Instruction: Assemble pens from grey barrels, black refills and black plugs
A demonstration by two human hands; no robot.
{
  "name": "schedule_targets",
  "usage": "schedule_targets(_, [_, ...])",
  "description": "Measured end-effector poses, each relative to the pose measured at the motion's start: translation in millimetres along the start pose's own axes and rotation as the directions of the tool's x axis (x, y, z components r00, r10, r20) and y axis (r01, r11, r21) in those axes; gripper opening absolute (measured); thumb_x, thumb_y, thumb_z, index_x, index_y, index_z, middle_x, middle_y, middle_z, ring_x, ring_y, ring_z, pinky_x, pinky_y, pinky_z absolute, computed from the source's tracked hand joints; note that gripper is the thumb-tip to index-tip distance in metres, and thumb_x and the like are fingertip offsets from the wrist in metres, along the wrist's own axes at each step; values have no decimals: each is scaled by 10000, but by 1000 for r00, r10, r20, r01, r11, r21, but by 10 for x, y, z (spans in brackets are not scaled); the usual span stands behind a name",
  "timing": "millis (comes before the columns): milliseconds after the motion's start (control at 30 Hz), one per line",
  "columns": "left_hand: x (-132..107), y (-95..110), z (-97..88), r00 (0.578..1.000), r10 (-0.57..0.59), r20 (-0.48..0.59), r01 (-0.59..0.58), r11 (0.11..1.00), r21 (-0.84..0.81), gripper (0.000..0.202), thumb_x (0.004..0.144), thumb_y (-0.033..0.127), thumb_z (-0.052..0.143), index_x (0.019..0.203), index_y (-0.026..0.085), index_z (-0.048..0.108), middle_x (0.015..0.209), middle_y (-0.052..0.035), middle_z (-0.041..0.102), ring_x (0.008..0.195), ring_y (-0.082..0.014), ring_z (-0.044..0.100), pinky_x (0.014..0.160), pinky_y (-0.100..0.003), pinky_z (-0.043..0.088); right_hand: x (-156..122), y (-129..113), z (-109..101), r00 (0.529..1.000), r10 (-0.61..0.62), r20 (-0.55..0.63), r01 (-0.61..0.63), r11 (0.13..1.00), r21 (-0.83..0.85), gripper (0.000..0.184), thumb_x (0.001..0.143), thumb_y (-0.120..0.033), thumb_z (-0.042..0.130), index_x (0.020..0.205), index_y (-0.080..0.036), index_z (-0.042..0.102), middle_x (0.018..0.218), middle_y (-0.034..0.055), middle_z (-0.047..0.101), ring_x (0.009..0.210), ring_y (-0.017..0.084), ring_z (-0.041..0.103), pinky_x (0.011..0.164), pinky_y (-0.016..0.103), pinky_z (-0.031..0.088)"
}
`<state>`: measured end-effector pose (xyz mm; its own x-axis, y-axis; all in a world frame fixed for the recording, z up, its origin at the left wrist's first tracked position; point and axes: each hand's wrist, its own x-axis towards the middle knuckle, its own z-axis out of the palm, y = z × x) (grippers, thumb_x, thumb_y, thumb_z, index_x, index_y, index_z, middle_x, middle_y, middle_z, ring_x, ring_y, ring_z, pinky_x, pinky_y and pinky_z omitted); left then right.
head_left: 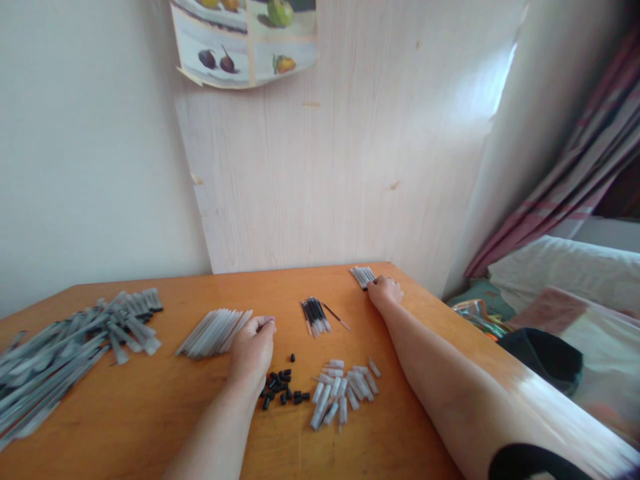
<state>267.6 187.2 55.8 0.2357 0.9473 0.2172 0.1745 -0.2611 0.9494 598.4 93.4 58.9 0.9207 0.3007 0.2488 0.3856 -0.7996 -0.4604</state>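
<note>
My left hand [253,348] is closed, its fingers curled together beside a slanted row of translucent pen barrels [213,333]; whatever it may hold is hidden. At the far right of the table, my right hand [386,292] pinches at the near end of a small row of pens [362,276]. Thin pen refills [315,316] with dark ink lie between the hands, one refill [337,317] apart from the bunch. Nearer me are small black plugs [283,383] in a loose heap. Whitish translucent pen caps [345,390] are scattered to their right.
A large pile of long grey-white pieces in clear sleeves [65,353] covers the left of the wooden table [175,413]. The wall panel [300,193] stands behind the table's back edge. A dark open container [543,360] sits beyond the right edge, near bedding [595,280].
</note>
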Motion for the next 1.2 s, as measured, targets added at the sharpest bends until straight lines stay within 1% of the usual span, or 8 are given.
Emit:
schedule_targets(267, [3,10,2,1000,9,-1,-9,1000,7,211,717,324,555,833,187,665,861,-31,699,929,-220,617,861,-318,436,25,3,43,1000,8,18,-8,1000,-22,317,801,-363,526,994,-191,710,1098,155,648,1070,326,552,832,439,439])
schedule_targets(400, [8,8,1,1000,8,3,-8,1000,4,216,715,322,555,840,185,666,863,-34,697,907,-214,615,856,-315,431,32,9,51,1000,12,27,-11,1000,-21,318,799,-357,534,1000,-186,712,1103,159,647,1075,305,555,844,412,443])
schedule_targets(567, [14,-6,2,1000,3,-6,-3,1000,1,219,719,331,562,846,190,670,840,-29,693,891,-212,615,849,-318,427,38,23,58,999,10,31,-10,1000,-8,331,805,-387,536,1003,-187,711,1103,162,647,1071,314,557,847,430,443])
schedule_targets(767, [17,-19,2,1000,10,-12,-10,1000,-9,211,713,329,572,837,190,672,839,-26,693,892,-208,615,845,-313,427,46,30,61,999,21,25,-22,999,38,320,777,-398,564,968,-192,719,1078,159,659,1064,326,562,838,434,442])
schedule_targets(900, [20,-28,11,1000,3,-22,-4,999,-36,214,707,329,577,838,190,672,841,-23,690,890,-202,614,838,-308,430,71,66,45,998,52,19,-54,994,98,371,824,-424,484,998,-194,718,1060,155,675,1011,303,595,781,375,457])
schedule_targets(1033, [32,-41,14,1000,-4,-16,4,999,-33,242,704,345,577,862,189,673,798,-21,680,826,-198,616,802,-314,442,113,126,21,996,81,24,-84,984,154,438,876,-414,377,1017,-173,714,1007,149,695,910,257,634,685,300,455])
schedule_targets(1200, [43,-48,16,1000,-9,-15,9,1000,-28,246,695,351,571,848,186,671,776,-24,679,811,-205,620,782,-323,448,129,149,6,995,90,39,-95,980,176,458,878,-385,353,969,-133,725,942,159,702,844,239,645,638,268,438])
